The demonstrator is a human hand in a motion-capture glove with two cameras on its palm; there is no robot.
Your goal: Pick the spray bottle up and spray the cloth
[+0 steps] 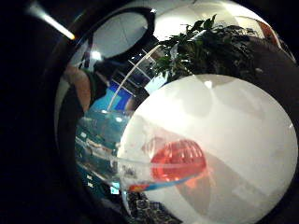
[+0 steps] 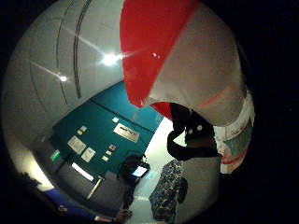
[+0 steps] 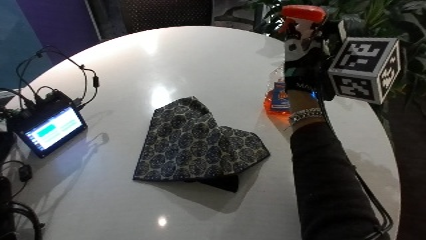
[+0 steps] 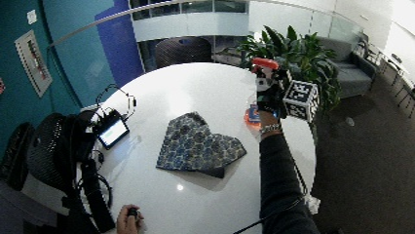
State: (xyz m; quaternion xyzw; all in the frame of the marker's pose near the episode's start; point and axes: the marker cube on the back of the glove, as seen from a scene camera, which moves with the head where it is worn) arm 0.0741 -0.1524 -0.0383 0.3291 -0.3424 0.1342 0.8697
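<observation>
Fingers: those of the gloved right hand [image 3: 303, 75] are curled round the neck of the spray bottle [image 3: 293, 65], gripping it upright. Spray bottle: clear body with orange liquid low in it, white neck, orange-red trigger head [image 3: 303, 14] at the top; it stands at about 2 o'clock from the cloth, near the far right edge of the table; whether its base touches the tabletop or hangs just above it cannot be told. Cloth [image 3: 196, 142]: dark blue with a pale repeating pattern, folded, lying flat near the middle of the table, apart from the bottle. Table [image 3: 173, 55]: round, white, glossy. Small screen [image 3: 50, 129]: lit, with cables, at about 9 o'clock from the cloth near the left edge of the table. Plant [image 4: 295, 48]: green, leafy, beyond the table behind the hand. Little-finger-side palm view: bottle base with orange liquid [image 1: 177, 161] over the white tabletop. Thumb-side palm view: red trigger head [image 2: 149, 42] close to the palm, patterned cloth [image 2: 166, 189] below.
</observation>
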